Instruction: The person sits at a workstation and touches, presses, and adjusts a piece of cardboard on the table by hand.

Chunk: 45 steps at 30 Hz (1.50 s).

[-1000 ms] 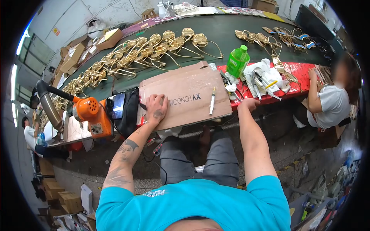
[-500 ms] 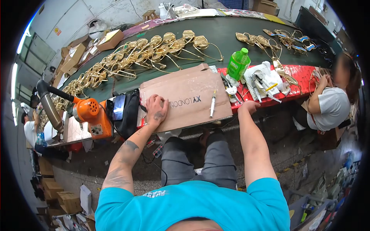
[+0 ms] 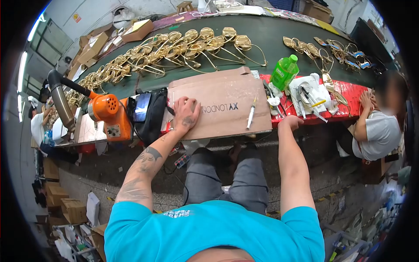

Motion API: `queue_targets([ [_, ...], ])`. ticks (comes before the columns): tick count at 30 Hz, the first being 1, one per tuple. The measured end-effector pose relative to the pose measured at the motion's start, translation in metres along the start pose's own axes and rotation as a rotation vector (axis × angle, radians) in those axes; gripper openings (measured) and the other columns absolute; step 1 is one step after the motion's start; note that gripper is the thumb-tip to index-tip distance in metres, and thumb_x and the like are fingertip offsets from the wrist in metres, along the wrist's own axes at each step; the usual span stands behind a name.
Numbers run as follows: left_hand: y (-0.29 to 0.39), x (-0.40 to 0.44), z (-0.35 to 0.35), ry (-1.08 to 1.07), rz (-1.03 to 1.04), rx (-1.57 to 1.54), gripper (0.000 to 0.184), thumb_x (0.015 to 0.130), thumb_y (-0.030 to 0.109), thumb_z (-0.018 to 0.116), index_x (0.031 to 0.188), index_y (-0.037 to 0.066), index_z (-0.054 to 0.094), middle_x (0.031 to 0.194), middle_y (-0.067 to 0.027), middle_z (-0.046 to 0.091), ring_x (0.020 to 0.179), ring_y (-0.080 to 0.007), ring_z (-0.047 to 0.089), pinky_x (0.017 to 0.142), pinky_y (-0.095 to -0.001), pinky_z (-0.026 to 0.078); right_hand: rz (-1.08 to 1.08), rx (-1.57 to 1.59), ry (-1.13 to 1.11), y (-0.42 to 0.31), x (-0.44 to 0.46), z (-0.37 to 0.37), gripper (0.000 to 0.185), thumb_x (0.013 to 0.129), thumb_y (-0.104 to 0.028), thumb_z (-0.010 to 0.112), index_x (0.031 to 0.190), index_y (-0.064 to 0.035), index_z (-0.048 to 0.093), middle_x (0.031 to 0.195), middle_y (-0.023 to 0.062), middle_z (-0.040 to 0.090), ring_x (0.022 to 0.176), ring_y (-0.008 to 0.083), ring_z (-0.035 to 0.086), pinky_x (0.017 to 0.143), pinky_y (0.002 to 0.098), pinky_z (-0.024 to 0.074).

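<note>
My left hand [image 3: 187, 115] lies flat on the left part of a brown cardboard sheet [image 3: 222, 87] printed "XY LONDON", fingers apart and holding nothing. A syringe [image 3: 251, 114] with a yellowish tip rests on the sheet's right side, apart from both hands. At the front edge of the red-covered table section [image 3: 279, 112], my right hand [image 3: 291, 122] is closed with curled fingers. What it holds, if anything, is hidden. Just beyond it, tools [image 3: 302, 97] and a yellow-handled tool [image 3: 317, 104] lie on white, crumpled material [image 3: 310, 83]. A green bottle [image 3: 284, 73] stands behind.
Gold strappy sandals [image 3: 192, 46] line the green belt [image 3: 270, 43], with more sandals [image 3: 345, 54] farther right. Left of the cardboard are a black bag [image 3: 156, 115], a phone [image 3: 142, 107] and an orange machine [image 3: 107, 113] with a metal nozzle. A co-worker [image 3: 379, 131] sits at right.
The head view has shifted, so the table and its things appear farther right. My left hand stays flat on the cardboard, and my right hand stays at the table edge.
</note>
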<state>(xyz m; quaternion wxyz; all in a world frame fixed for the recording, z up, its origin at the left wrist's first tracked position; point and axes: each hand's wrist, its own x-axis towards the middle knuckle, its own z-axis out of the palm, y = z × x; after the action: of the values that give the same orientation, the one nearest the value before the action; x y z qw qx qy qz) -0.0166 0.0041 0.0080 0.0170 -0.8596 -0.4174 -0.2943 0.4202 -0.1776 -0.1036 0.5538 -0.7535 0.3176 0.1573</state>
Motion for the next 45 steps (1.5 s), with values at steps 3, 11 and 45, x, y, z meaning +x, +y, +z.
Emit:
queue_targets([
  [3, 0.001, 0.008, -0.001, -0.105, -0.081, -0.124, 0.036, 0.093, 0.034, 0.066, 0.117, 0.007, 0.067, 0.117, -0.0148, 0.061, 0.108, -0.0345, 0.055, 0.102, -0.0434, 0.041, 0.223, -0.079, -0.230, -0.026, 0.008, -0.022, 0.068, 0.108, -0.042, 0.015, 0.133, 0.0084, 0.053, 0.132, 0.0358, 0.060, 0.116, 0.0514, 0.062, 0.102, 0.0567, 0.0480],
  [11, 0.001, 0.005, -0.004, -0.009, -0.090, -0.179, 0.028, 0.093, 0.031, 0.067, 0.110, 0.009, 0.069, 0.110, -0.0135, 0.062, 0.103, -0.0335, 0.056, 0.099, -0.0433, 0.042, 0.547, -0.274, -0.613, -0.069, 0.004, -0.035, 0.059, 0.108, -0.034, 0.015, 0.135, 0.0054, 0.049, 0.132, 0.0360, 0.058, 0.115, 0.0518, 0.062, 0.098, 0.0580, 0.0501],
  [45, 0.000, 0.003, -0.001, -0.072, -0.050, -0.071, 0.037, 0.094, 0.034, 0.064, 0.117, 0.005, 0.066, 0.121, -0.0129, 0.061, 0.114, -0.0338, 0.052, 0.103, -0.0438, 0.038, 0.098, -0.057, -0.157, -0.034, -0.044, -0.025, 0.067, 0.108, -0.041, 0.015, 0.134, 0.0079, 0.053, 0.133, 0.0354, 0.059, 0.116, 0.0510, 0.062, 0.101, 0.0572, 0.0488],
])
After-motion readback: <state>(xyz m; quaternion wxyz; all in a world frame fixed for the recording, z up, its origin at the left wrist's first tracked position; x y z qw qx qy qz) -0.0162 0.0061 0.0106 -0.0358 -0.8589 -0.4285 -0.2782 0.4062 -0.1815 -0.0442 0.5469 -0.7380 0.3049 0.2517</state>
